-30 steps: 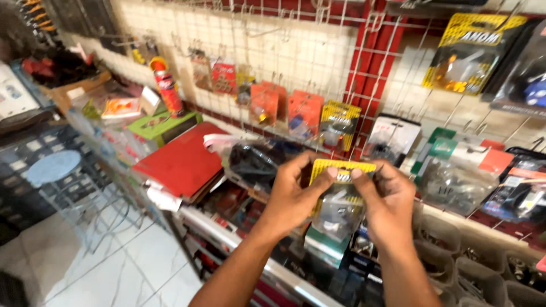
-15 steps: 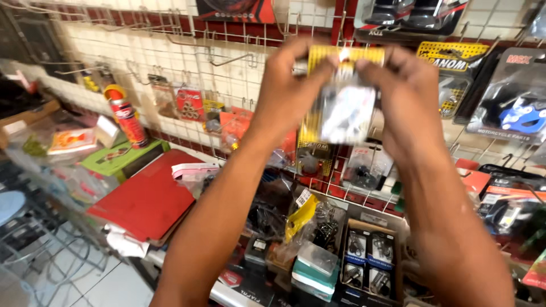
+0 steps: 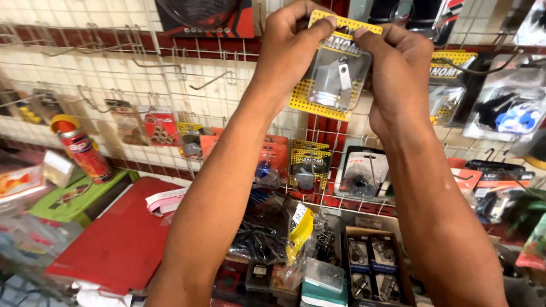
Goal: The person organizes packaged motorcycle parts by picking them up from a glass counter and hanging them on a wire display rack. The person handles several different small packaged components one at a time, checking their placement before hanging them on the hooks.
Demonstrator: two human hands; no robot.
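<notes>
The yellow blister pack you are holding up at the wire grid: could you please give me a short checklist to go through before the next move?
1. Left hand grips the yellow blister pack at its top edge: ok.
2. Right hand grips the top edge too: ok.
3. Pack upright, clear bubble facing the camera: ok.
4. Pack's hang hole visible: not ok, fingers cover it.
5. Pack seated on a hook: cannot tell.
6. Bare hook free to the left: ok.
</notes>
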